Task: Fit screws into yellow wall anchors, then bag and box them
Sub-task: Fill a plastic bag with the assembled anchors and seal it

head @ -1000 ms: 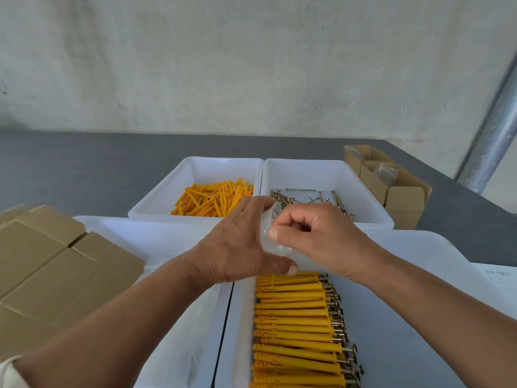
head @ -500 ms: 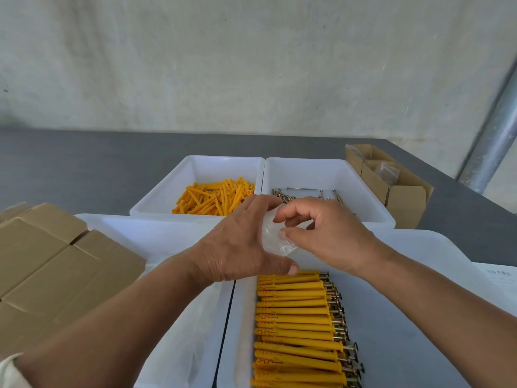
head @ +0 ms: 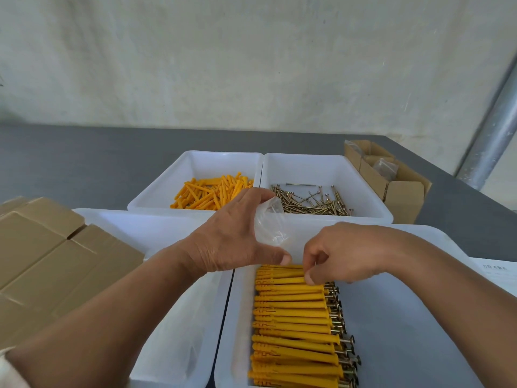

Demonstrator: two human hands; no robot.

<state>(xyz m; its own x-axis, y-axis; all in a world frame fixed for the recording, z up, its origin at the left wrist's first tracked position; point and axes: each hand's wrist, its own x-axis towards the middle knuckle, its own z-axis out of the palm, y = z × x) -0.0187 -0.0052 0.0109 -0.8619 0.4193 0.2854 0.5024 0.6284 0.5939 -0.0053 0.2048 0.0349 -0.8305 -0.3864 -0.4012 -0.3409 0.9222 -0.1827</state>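
Step in hand: bagging. Left hand (head: 235,236) grips a clear bag (head: 270,225) above the near tray (head: 419,331). Right hand (head: 344,254) pinches the farthest of the fitted anchors (head: 293,317) rowed in that tray. Next move, likely: lift some anchors and feed them into the bag's mouth.

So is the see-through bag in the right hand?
No, the left hand holds the see-through bag, while the right hand pinches at the yellow anchors lined up below it.
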